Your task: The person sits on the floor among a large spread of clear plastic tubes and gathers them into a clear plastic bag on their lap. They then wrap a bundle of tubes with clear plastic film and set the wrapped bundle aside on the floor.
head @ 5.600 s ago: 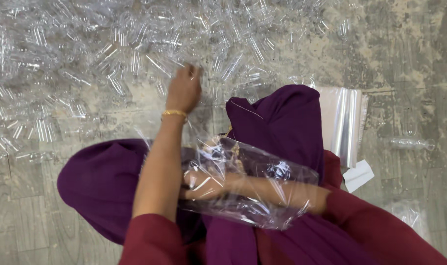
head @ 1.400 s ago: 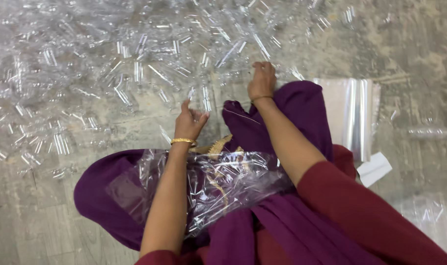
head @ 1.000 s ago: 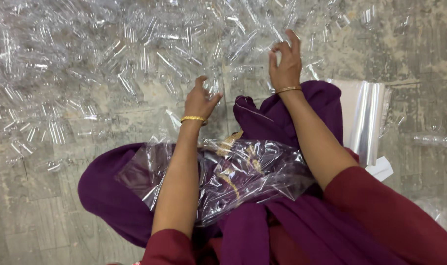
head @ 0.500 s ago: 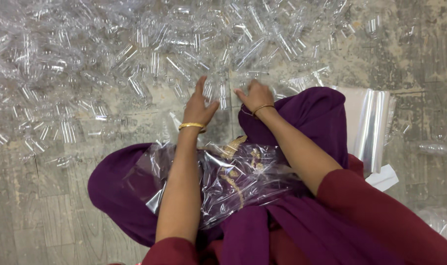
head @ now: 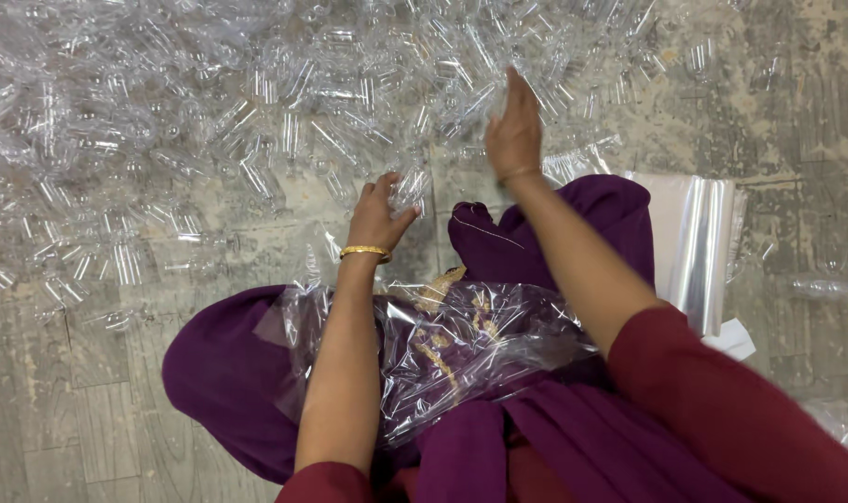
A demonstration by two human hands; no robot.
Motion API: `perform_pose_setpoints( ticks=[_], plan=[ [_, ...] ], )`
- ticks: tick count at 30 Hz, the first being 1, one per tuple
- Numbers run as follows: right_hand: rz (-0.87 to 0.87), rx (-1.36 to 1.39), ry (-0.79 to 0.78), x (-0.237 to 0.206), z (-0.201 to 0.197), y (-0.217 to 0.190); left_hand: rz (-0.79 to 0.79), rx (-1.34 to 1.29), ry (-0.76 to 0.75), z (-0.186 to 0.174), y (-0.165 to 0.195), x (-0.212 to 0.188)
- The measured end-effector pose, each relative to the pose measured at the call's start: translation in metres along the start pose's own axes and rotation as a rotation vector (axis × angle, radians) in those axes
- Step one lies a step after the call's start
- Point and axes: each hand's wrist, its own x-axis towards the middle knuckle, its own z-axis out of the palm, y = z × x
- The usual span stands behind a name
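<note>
I sit on the floor in purple clothing with a clear plastic bag (head: pixel 461 359) spread across my lap. My left hand (head: pixel 375 216), with a gold bangle at the wrist, is closed around a clear plastic tube (head: pixel 411 186) at the near edge of the heap. My right hand (head: pixel 514 130) reaches further out with flat fingers, resting on the pile of clear plastic tubes (head: pixel 256 112). Whether it holds one is hidden by its own back.
Several hundred clear tubes cover the grey concrete floor (head: pixel 88 410) ahead and to the left. A stack of folded clear plastic bags (head: pixel 698 247) lies to my right, with a stray tube (head: pixel 829 289) beyond it.
My right hand has moved out from beside the left hand and up into the pile. My left hand has drawn back slightly and closed on a tube.
</note>
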Motion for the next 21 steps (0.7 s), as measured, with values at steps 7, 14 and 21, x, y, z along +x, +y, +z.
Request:
perform_pose_setpoints(
  ticks=[7,14,21],
  plan=[
    [0.223,0.360,-0.291,0.018,-0.016,0.020,0.029,0.004,0.010,0.010,-0.003,0.009],
    [0.220,0.536,-0.525,-0.002,0.008,-0.006,0.020,-0.177,0.034,0.017,-0.008,0.017],
    [-0.082,0.131,-0.357,0.021,0.031,0.017,0.023,-0.157,0.069,0.013,-0.014,0.011]
  ],
)
